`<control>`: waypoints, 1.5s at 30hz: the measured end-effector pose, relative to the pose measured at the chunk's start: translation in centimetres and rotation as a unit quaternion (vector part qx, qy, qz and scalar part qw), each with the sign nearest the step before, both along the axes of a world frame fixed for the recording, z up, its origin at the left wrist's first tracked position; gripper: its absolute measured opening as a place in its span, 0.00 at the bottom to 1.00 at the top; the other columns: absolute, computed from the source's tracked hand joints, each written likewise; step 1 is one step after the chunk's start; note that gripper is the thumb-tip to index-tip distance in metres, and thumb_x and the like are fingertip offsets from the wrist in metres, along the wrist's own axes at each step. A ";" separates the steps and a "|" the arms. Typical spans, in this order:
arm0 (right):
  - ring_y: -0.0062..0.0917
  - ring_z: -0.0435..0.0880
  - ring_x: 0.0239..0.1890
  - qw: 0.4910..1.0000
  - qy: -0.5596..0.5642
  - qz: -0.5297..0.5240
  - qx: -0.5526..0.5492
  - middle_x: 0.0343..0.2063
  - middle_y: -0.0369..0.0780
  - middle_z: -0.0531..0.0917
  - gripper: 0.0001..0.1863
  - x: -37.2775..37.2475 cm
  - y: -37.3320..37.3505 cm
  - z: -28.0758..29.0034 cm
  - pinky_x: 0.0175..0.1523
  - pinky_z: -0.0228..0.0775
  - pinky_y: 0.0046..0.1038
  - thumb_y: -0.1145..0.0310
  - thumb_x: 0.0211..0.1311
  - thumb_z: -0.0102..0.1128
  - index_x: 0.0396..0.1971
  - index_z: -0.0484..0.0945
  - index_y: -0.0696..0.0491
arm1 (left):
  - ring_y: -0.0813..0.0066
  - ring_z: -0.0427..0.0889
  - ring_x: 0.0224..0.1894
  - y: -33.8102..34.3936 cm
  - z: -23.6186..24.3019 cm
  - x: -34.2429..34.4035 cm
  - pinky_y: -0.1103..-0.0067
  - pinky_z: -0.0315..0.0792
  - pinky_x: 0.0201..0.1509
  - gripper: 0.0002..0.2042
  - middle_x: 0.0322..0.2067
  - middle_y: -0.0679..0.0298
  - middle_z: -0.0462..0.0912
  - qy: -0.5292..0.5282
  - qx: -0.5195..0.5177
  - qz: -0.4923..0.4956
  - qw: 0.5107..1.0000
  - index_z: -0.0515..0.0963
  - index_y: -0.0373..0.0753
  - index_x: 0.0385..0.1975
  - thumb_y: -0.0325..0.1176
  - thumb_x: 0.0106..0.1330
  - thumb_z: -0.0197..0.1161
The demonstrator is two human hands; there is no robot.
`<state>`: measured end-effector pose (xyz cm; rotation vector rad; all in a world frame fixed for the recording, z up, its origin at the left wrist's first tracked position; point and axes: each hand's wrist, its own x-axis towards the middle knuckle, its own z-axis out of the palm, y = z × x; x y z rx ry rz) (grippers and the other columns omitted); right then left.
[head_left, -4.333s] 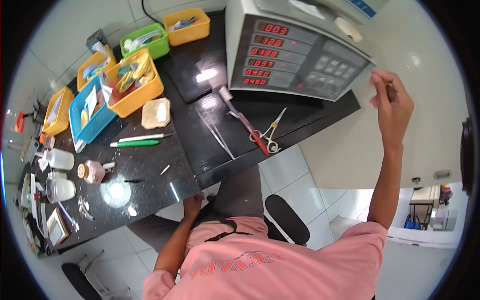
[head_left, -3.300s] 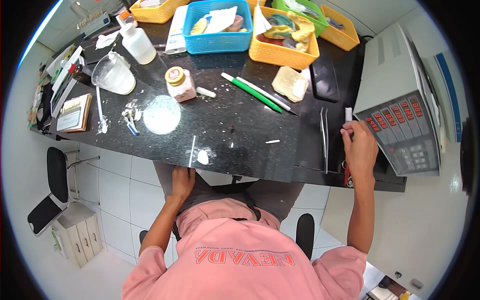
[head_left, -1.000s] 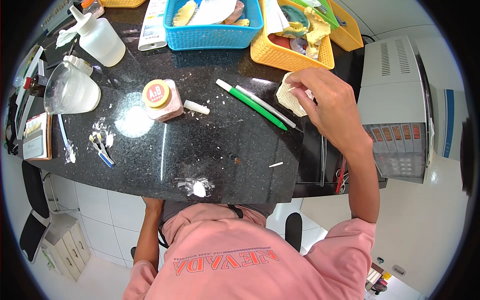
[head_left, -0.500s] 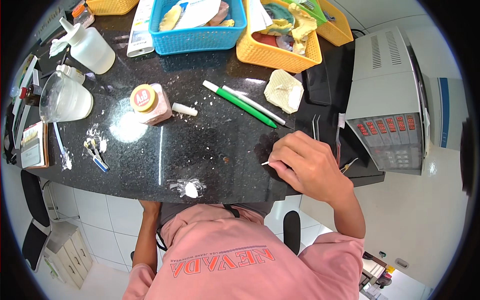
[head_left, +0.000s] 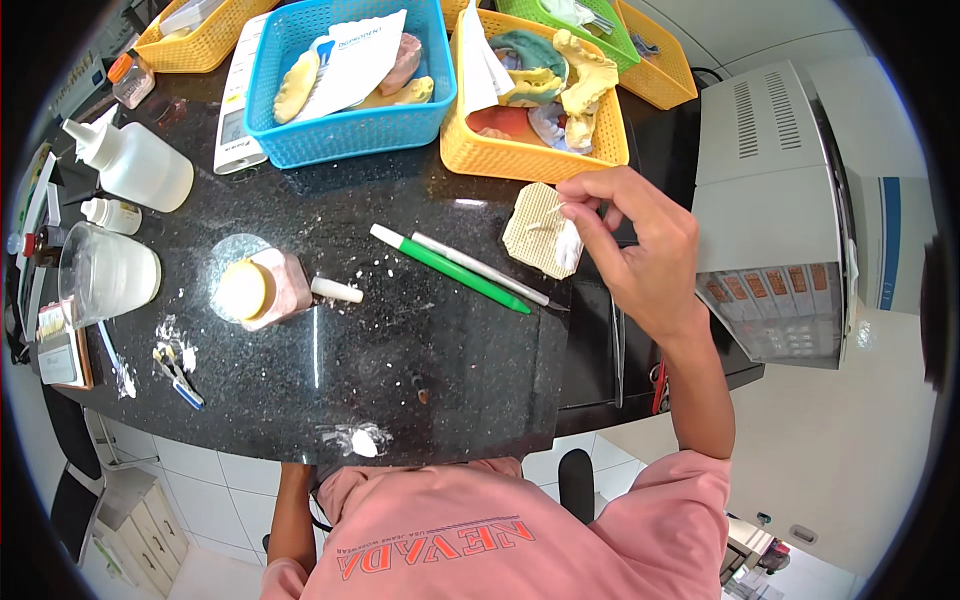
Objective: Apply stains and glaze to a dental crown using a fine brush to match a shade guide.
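My right hand (head_left: 640, 240) is closed in a pinch over a cream, ridged honeycomb firing tray (head_left: 528, 242). Between thumb and forefinger sits a thin white pin (head_left: 557, 209), its tip just above the tray or touching it; I cannot tell which. Another slim pale piece lies on the tray, and a white fluffy pad (head_left: 568, 249) covers the side nearest my hand. Left of the tray lie a silver pointed instrument (head_left: 480, 270) and a green pen (head_left: 465, 277) with a white end. My left hand is hidden beneath the table edge; only its forearm shows.
Blue (head_left: 350, 140) and yellow (head_left: 530, 160) baskets with dental casts line the back. A pink powder jar (head_left: 285, 290), squeeze bottle (head_left: 150, 170) and clear cup (head_left: 110, 275) stand left. White powder (head_left: 363, 441) lies near the front edge. A grey machine (head_left: 770, 220) stands right.
My right hand has moved from the table's front right, away from me, to the honeycomb tray, carrying the white pin. The whole view has shifted; the table things appear lower.
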<state>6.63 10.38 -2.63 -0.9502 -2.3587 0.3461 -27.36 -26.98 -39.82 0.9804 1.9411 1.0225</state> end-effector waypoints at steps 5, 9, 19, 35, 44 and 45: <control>0.27 0.85 0.30 1.000 0.003 -0.002 0.016 0.31 0.40 0.85 0.09 0.0 0.5 -0.8 0.32 0.76 0.24 0.79 0.56 0.66 0.38 0.81 0.60 | 0.56 0.79 0.48 0.2 1.2 0.1 0.63 0.70 0.55 0.17 0.46 0.53 0.82 0.006 -0.001 0.020 1.000 0.79 0.33 0.49 0.35 0.63 0.64; 0.27 0.85 0.30 1.000 0.003 -0.013 -0.003 0.31 0.41 0.85 0.09 -0.1 0.8 -1.2 0.32 0.77 0.25 0.79 0.56 0.67 0.37 0.81 0.60 | 0.58 0.79 0.46 0.4 1.3 0.1 0.64 0.71 0.53 0.16 0.44 0.54 0.82 0.012 -0.003 0.027 1.000 0.80 0.33 0.47 0.35 0.63 0.64; 0.33 0.84 0.32 1.000 -0.012 -0.007 0.003 0.32 0.41 0.85 0.07 -0.2 0.6 -1.2 0.36 0.77 0.30 0.78 0.56 0.67 0.35 0.82 0.57 | 0.61 0.81 0.42 2.3 1.3 0.1 0.66 0.74 0.49 0.14 0.41 0.57 0.83 0.008 0.019 0.043 0.999 0.81 0.33 0.44 0.34 0.64 0.64; 0.20 0.76 0.17 0.981 0.028 -0.186 0.034 0.17 0.39 0.80 0.08 3.2 2.2 4.7 0.25 0.67 0.23 0.71 0.64 0.65 0.27 0.80 0.59 | 0.57 0.78 0.51 3.3 2.0 0.8 0.63 0.70 0.58 0.17 0.52 0.53 0.79 -0.217 0.101 0.224 0.945 0.77 0.32 0.51 0.38 0.71 0.55; 0.28 0.77 0.20 0.979 -0.078 -0.187 0.015 0.25 0.41 0.82 0.08 1.5 5.6 6.1 0.28 0.69 0.26 0.69 0.62 0.66 0.34 0.82 0.58 | 0.57 0.80 0.48 3.4 1.8 0.3 0.66 0.74 0.53 0.16 0.50 0.53 0.79 -0.032 0.024 0.168 0.985 0.79 0.33 0.48 0.39 0.70 0.55; 0.28 0.79 0.22 0.961 -0.160 -0.225 -0.031 0.29 0.42 0.83 0.09 1.5 5.9 6.3 0.30 0.71 0.27 0.68 0.61 0.66 0.37 0.82 0.58 | 0.57 0.80 0.48 3.4 1.7 0.2 0.65 0.74 0.53 0.16 0.50 0.52 0.80 -0.019 0.023 0.162 0.986 0.79 0.32 0.48 0.39 0.70 0.55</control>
